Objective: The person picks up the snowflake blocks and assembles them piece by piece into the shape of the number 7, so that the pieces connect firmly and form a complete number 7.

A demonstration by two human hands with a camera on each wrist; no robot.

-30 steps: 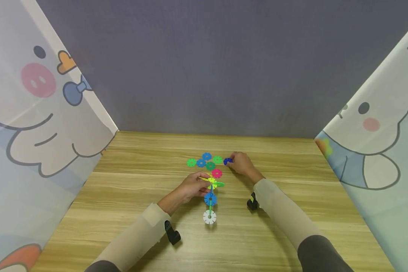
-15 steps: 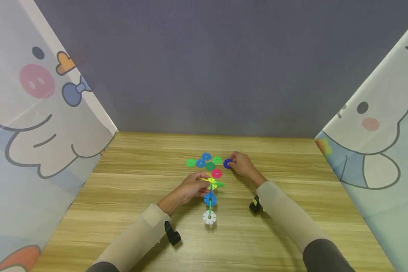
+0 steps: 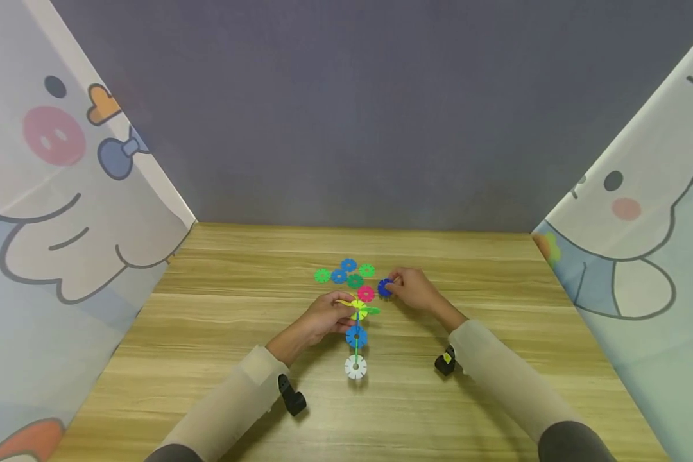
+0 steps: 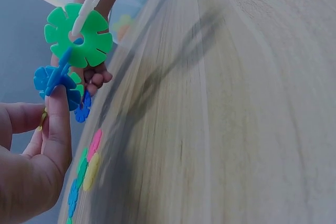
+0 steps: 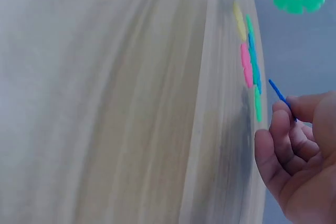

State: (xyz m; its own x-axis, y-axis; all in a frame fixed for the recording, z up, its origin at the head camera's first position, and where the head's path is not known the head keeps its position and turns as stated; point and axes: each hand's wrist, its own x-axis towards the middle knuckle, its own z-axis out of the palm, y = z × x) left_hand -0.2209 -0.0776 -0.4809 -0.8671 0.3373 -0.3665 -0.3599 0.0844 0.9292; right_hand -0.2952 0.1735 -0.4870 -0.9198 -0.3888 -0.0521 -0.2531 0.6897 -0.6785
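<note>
Left hand (image 3: pixel 323 319) pinches the chain (image 3: pixel 357 337) at its upper end, fingers curled on the yellow disc (image 3: pixel 359 309). The chain is a run of slotted snowflake discs joined edge to edge: yellow disc and a green disc (image 3: pixel 373 312) at the top, a blue disc (image 3: pixel 356 336) in the middle, a thin green link, then a white disc (image 3: pixel 355 367) at the near end. It runs toward the person over the middle of the table (image 3: pixel 208 359); left wrist view shows the green and blue discs raised off the wood. Right hand (image 3: pixel 414 290) pinches a dark blue disc (image 3: pixel 385 288) between thumb and fingertips, just right of the pink disc (image 3: pixel 366 293) and near the top of the chain; whether it touches the pink one cannot be told. Loose discs (image 3: pixel 346 274), green and blue, lie flat in a cluster just beyond the hands. Wide bare wood on both sides and in front of the white disc. Cartoon curtains (image 3: pixel 63 212) close the left and right edges; a grey wall (image 3: pixel 358 115) closes the far edge, well behind the cluster.
</note>
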